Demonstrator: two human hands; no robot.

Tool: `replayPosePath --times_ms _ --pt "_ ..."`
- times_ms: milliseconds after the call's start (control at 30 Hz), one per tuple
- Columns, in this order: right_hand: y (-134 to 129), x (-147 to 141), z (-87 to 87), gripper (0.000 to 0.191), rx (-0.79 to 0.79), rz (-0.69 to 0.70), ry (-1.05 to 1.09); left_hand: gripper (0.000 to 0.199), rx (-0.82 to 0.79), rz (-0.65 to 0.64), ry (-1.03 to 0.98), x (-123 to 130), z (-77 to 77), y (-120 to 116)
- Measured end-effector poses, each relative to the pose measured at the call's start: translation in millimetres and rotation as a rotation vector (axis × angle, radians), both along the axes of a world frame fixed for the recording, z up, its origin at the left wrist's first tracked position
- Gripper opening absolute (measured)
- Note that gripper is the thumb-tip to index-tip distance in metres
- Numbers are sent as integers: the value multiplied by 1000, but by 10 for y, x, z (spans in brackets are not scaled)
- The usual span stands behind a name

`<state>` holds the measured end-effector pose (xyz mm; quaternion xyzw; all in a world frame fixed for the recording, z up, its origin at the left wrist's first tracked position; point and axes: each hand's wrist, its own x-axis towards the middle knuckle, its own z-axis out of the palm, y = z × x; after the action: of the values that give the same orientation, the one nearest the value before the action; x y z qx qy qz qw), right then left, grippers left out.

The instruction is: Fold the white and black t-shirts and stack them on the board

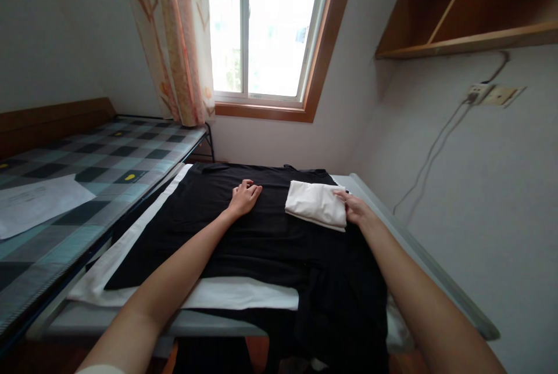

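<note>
A black garment (pixel 270 246) lies spread over a white cloth (pixel 244 294) on a light table. On its right part rests a folded white cloth bundle (pixel 314 202). My right hand (pixel 355 208) grips the bundle's right edge, fingertips on top of it. To the left of the bundle, my left hand (pixel 245 196) rests on the black garment with its fingers slightly bent and apart, holding nothing.
A bed with a checked mattress (pixel 152 147) stands at the left, with a paper sheet (pixel 39 202) on it. Behind the table are a window and a curtain (pixel 174 43). A wooden shelf (pixel 471 40) and a socket with cables (pixel 479 94) are on the right wall.
</note>
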<state>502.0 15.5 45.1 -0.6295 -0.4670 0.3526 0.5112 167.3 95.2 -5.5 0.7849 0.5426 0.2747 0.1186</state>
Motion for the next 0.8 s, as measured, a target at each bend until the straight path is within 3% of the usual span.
replayPosePath --times_ms 67,133,200,300,467,633,800 --pt "-22 8 -26 37 -52 53 103 48 3 -13 27 0 -3 -4" --pt "-45 -17 -35 65 -98 115 135 48 8 -15 59 2 -5 -9" --pt "-71 -46 -33 88 -111 149 79 46 19 -12 89 9 -3 -16" --pt "-112 -70 -20 103 -104 149 -22 44 33 -16 112 17 1 -32" --pt "-128 35 136 98 -141 156 -52 41 44 -24 130 7 6 -45" --pt "-12 398 568 87 -298 248 -82 39 49 -30 181 18 20 -66" --pt "205 661 949 72 -239 254 -105 49 4 6 274 -6 16 -89"
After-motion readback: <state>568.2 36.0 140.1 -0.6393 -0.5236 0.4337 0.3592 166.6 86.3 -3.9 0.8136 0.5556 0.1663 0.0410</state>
